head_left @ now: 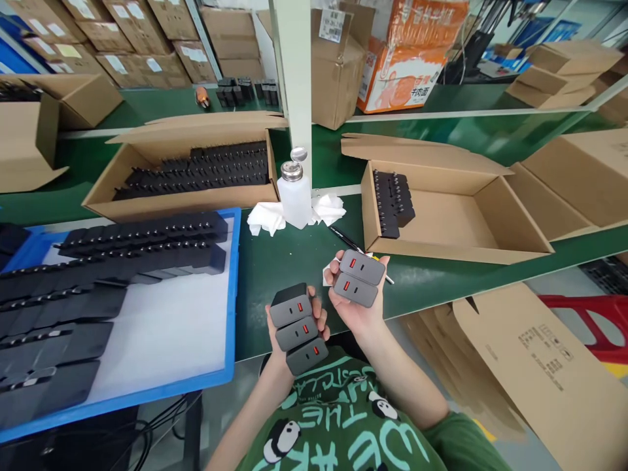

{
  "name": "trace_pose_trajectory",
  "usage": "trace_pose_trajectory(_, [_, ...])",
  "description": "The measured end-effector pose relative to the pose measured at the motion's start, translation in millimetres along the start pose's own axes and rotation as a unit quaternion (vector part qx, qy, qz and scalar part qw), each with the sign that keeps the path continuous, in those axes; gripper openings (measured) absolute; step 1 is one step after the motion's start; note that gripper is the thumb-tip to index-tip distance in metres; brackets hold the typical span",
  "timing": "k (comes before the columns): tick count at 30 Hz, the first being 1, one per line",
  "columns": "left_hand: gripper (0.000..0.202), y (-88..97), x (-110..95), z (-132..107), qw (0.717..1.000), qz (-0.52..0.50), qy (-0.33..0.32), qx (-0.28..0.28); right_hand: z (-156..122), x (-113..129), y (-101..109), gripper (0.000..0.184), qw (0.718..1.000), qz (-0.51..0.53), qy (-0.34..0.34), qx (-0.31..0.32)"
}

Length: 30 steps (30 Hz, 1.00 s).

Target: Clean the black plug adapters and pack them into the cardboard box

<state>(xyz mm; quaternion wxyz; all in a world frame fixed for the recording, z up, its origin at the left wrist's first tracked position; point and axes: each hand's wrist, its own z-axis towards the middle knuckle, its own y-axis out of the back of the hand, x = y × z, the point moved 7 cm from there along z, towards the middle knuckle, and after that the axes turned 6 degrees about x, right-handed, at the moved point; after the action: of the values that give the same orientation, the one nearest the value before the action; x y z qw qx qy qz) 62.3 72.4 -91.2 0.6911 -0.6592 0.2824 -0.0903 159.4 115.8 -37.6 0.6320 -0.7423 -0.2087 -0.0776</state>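
Observation:
My left hand (279,352) is closed around three dark grey chargers (296,332) stacked in a row, each with a red USB port and a small slot facing up. Two similar grey chargers (358,279) lie side by side in my right hand (371,318), its fingers wrapped about their edges. Both hands are above the front edge of the green bench (265,261). To the left, a blue-rimmed tray (229,294) bears rows of black chargers (63,294) with metal prongs showing. On the right, an open carton (461,246) has several black chargers (392,203) at its left end.
A second open carton (196,204) with many chargers stands behind the tray. At the centre are a white pump bottle (295,199), crumpled tissues (267,217) and a black pen (346,238). Flattened cardboard (549,366) leans at the right; a white post (294,72) rises behind.

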Motion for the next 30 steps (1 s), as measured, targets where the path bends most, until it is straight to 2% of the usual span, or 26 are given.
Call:
trace_pose_trajectory(6, [0.066,7.0,-3.7,-20.5,0.996,0.0,0.013,0.088,-19.2,6.9,6.5,0.069,1.0,0.008,0.021,-0.005])
trace_pose_trajectory(9, [0.068,8.4,-8.5,-23.8,0.994,0.0,0.01,0.107,-23.6,10.1,11.2,0.069,1.0,0.005,0.021,-0.012])
trace_pose_trajectory(12, [0.058,6.4,-12.2,-21.5,0.996,-0.006,0.007,0.087,-27.9,15.1,11.9,0.068,1.0,0.005,0.022,-0.017])
trace_pose_trajectory(15, [0.046,-1.4,-15.5,-16.4,0.999,-0.012,0.011,0.037,-34.2,22.5,7.2,0.068,0.999,-0.001,0.038,-0.023])
trace_pose_trajectory(20, [0.049,-23.8,-18.3,-3.0,0.999,-0.005,0.035,-0.039,-46.3,32.9,-3.6,0.073,0.997,-0.01,0.078,-0.026])
trace_pose_trajectory(22, [0.05,-31.9,-17.2,3.1,0.997,0.005,0.052,-0.05,-50.4,44.5,0.1,0.075,0.991,-0.07,0.101,-0.048])
trace_pose_trajectory(23, [0.051,-34.1,-16.8,5.8,0.997,0.01,0.059,-0.058,-52.6,57.1,4.9,0.075,0.979,-0.14,0.125,-0.074])
trace_pose_trajectory(25, [0.056,-33.7,-17.0,9.7,0.994,0.023,0.068,-0.085,-56.0,97.9,16.0,0.076,0.924,-0.303,0.189,-0.137])
trace_pose_trajectory(27, [0.059,-29.7,-17.1,12.0,0.989,0.033,0.08,-0.117,-54.2,153.8,25.8,0.077,0.854,-0.417,0.253,-0.185])
trace_pose_trajectory(30, [0.059,-27.8,-15.0,16.4,0.986,0.039,0.097,-0.132,-33.3,246.1,34.1,0.071,0.761,-0.537,0.305,-0.199])
